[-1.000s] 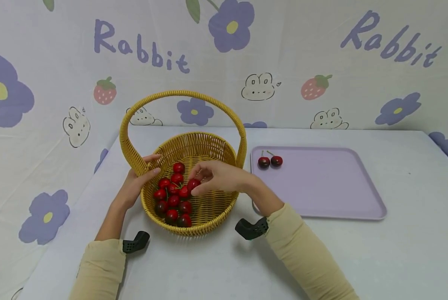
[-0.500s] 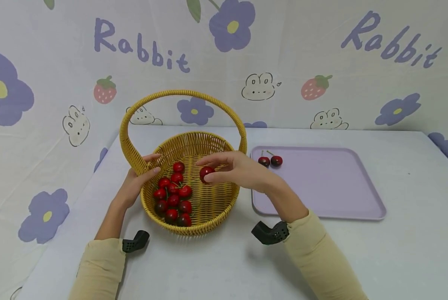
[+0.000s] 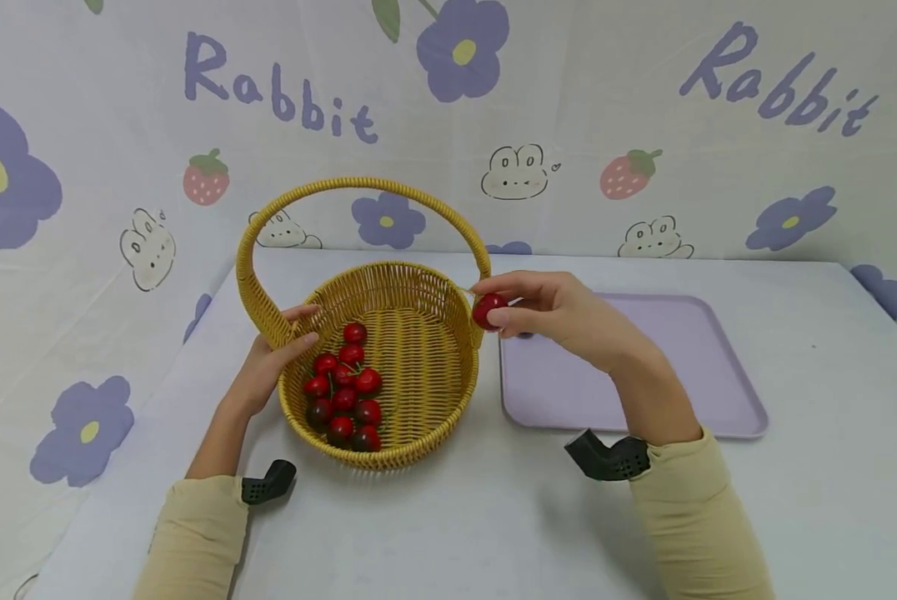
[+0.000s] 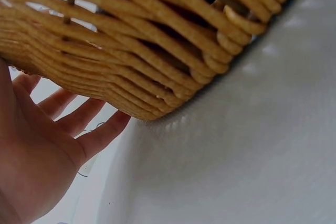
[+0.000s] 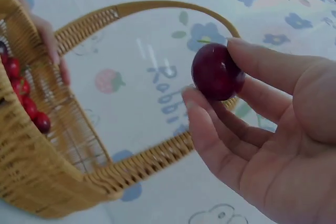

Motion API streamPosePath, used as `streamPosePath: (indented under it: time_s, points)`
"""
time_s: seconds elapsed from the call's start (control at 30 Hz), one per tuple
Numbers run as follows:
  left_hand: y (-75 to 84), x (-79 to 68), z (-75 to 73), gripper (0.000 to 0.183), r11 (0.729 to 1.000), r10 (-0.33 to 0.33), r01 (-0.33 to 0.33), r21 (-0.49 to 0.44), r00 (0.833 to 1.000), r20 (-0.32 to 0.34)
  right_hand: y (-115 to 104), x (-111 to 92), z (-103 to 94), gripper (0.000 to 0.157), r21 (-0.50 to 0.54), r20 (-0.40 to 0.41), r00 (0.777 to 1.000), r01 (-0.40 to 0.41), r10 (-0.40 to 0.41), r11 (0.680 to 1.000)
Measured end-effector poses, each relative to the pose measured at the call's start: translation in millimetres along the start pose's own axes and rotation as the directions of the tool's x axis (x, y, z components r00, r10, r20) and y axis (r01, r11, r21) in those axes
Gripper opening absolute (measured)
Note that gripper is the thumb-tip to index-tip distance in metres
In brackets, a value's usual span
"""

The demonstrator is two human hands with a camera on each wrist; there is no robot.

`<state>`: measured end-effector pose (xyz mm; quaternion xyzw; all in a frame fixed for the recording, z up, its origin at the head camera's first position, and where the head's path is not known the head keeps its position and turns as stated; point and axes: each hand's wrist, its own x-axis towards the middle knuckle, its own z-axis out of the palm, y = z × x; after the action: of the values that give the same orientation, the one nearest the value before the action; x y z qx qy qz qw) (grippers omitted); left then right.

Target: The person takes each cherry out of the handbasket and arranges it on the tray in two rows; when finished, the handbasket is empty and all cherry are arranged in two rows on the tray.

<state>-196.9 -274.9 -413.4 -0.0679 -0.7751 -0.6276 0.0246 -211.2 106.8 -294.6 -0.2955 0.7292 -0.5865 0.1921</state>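
Observation:
My left hand (image 3: 263, 371) holds the rim of a yellow woven basket (image 3: 432, 433) by the base of its tall handle; in the left wrist view its fingers (image 4: 105, 129) lie against the outer wicker. Several red cherries (image 3: 344, 400) lie in the left half of the basket. Right of the basket, my right hand (image 3: 568, 317) pinches one dark red cherry (image 5: 216, 72) between thumb and fingertips. This cherry is raised beside the handle's right base, near the left edge of a pale purple tray (image 3: 636, 408). The hand mostly covers the cherries at the tray's back left.
The basket's handle (image 3: 366, 183) arches high over it. Behind the white table (image 3: 418, 533) hangs a cloth (image 3: 568, 100) printed with flowers, rabbits and strawberries. A black wrist device (image 3: 606, 457) sits at each sleeve cuff.
My right hand has lifted a cherry from the pile and carried it right, out over the basket's right rim toward the tray. The left hand has stayed on the basket.

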Motion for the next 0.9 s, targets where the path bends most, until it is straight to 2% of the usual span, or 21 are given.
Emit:
streamPosePath:
  time_s: [0.13, 0.23, 0.3, 0.37, 0.53, 0.73, 0.9]
  points:
    - [0.6, 0.3, 0.1, 0.052, 1.0, -0.002, 0.002, 0.001, 1.0, 0.002, 4, -8, -18.2, 0.036, -0.051, -0.121, 0.992, -0.051, 0.044, 0.997]
    - [0.9, 0.5, 0.5, 0.052, 1.0, -0.001, 0.001, 0.003, 1.0, 0.004, 9, -11, -29.3, 0.035, -0.036, -0.197, 0.979, -0.051, 0.042, 0.998]
    - [1.2, 0.4, 0.7, 0.052, 1.0, -0.001, 0.001, 0.003, 1.0, 0.004, 13, -12, -35.6, 0.034, 0.018, -0.242, 0.97, -0.031, 0.034, 0.999]
    - [1.5, 0.1, 0.8, 0.052, 1.0, -0.003, 0.003, 0.004, 1.0, 0.004, 18, -11, -42.1, 0.032, 0.115, -0.28, 0.959, -0.001, 0.034, 0.993]
    - [2.3, -0.4, 0.7, 0.052, 1.0, -0.007, 0.007, 0.007, 1.0, 0.005, 37, -7, -56.4, 0.031, 0.25, -0.372, 0.923, 0.0, 0.096, 0.968]
    - [2.7, -0.4, 1.0, 0.051, 1.0, -0.002, 0.002, 0.011, 1.0, 0.004, 59, -4, -69.7, 0.037, 0.26, -0.422, 0.884, -0.096, 0.203, 0.961]
    - [1.9, -0.9, 1.4, 0.051, 1.0, 0.004, -0.004, 0.013, 1.0, 0.0, 77, -3, -79.4, 0.049, 0.196, -0.444, 0.855, -0.2, 0.269, 0.96]
